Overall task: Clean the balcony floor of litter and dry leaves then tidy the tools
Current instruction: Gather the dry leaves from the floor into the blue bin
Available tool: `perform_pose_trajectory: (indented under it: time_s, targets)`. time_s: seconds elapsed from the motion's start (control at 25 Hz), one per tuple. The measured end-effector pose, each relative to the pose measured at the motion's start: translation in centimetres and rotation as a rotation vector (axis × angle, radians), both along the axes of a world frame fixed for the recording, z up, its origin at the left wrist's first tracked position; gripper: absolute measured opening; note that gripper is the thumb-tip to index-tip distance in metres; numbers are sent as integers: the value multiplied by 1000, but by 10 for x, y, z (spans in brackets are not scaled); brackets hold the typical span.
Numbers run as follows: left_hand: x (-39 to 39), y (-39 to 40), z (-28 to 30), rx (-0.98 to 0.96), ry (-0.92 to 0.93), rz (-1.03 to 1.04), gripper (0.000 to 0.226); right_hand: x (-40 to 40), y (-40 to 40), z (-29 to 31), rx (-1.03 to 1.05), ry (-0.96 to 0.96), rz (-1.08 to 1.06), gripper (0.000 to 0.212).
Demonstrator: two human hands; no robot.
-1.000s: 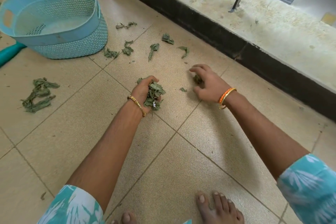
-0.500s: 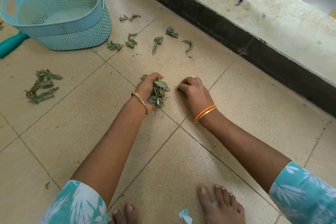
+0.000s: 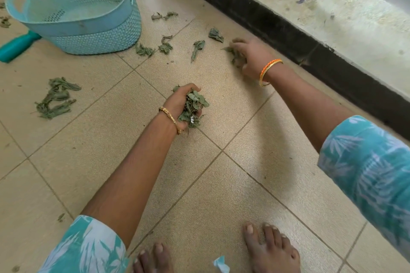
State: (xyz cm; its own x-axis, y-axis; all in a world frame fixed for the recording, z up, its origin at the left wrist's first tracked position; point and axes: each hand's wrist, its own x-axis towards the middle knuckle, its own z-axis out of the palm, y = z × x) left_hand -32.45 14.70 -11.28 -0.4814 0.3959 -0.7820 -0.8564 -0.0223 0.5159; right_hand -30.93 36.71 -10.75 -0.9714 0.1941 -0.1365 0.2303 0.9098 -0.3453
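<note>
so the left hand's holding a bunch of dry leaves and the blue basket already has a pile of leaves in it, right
Not quite. The left hand does hold a bunch of dry leaves, but the head view shows no pile of leaves inside the blue basket. The leaves not in a hand lie loose on the floor tiles around it.

text: none is showing legibly | labels/brands: none is appearing on any surface in the head view | numbers/signs: none is reading out
</note>
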Motion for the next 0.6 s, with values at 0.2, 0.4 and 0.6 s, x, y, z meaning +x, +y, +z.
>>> perform_pose_trajectory:
  time_s: [0.2, 0.4, 0.6]
  targets:
    - [0, -5, -4, -8, -11, 10, 30, 31, -8, -28, 101, 68, 181, 41]
    - [0, -4, -4, 10, -3, 2, 28, 38, -24, -32, 224, 145, 48, 24]
    - [0, -5, -5, 31, 65, -33, 18, 45, -57, -11, -35, 311, -90, 20]
